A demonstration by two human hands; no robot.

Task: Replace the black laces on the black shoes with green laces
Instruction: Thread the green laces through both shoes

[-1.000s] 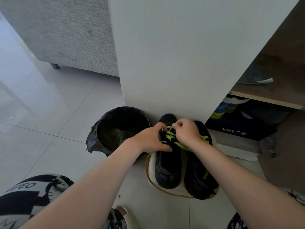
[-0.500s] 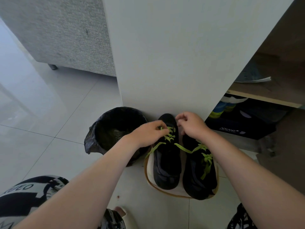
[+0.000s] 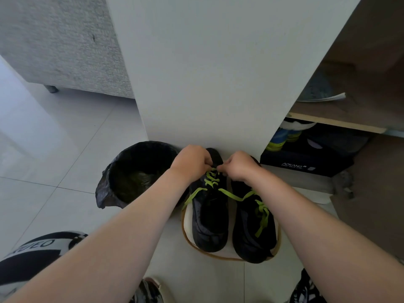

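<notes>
Both of your hands are clenched in small pinches on the green lace [image 3: 211,180] of the black shoe [image 3: 209,221] on your left. Your left hand [image 3: 192,163] and right hand [image 3: 238,166] meet knuckle to knuckle over the toe end of the lacing, fingers curled tight, fingertips down on the topmost crossing. Below them the lace zigzags down the shoe. One loose end drops off the shoe's left side, and the other trails across onto the second shoe [image 3: 251,239].

That second shoe carries its own green lace [image 3: 262,215], lying slack along its tongue. The pair stands side by side on a cream mat [image 3: 187,224] with a brown rim, toes touching the foot of the white panel [image 3: 218,73].

A bin [image 3: 135,171] lined with a black bag sits at the foot of the panel, on its left side. The pale glossy floor tiles [image 3: 54,149] spread out left of the panel, and a grey fabric sofa [image 3: 61,44] stands behind the panel's left edge. Right of the panel, open wooden shelving [image 3: 338,126] holds papers [image 3: 323,97] above and a dark shoe box [image 3: 306,165] below.

Half a second ago your hands were apart, the left with fingers reaching onto the lacing and the right lifted above the gap between the shoes. Now they have closed together at the toe end. The shoes, mat and bin lie as they did.
</notes>
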